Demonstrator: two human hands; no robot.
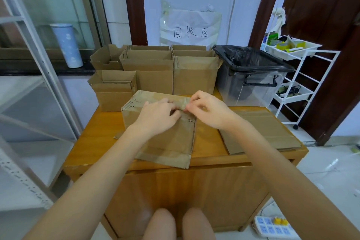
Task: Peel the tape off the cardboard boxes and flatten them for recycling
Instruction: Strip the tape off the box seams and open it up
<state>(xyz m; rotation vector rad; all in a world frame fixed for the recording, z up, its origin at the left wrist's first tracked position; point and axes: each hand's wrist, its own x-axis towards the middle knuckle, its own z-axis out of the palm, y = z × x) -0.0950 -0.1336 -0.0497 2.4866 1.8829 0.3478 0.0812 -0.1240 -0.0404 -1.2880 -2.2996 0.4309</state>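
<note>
A taped cardboard box (165, 138) lies on the wooden table (97, 136) right in front of me. My left hand (157, 115) rests on the box's top edge, its fingers curled at the tape. My right hand (206, 109) pinches a lifted end of brown tape (183, 103) at the box's top right corner. Flattened cardboard (259, 132) lies on the table's right side. Several open cardboard boxes (153, 68) stand at the back of the table.
A clear bin lined with a black bag (251, 76) stands at the back right. A white wire cart (296, 68) with tape rolls is further right. A metal shelf (29, 87) runs along the left. A power strip (272, 227) lies on the floor.
</note>
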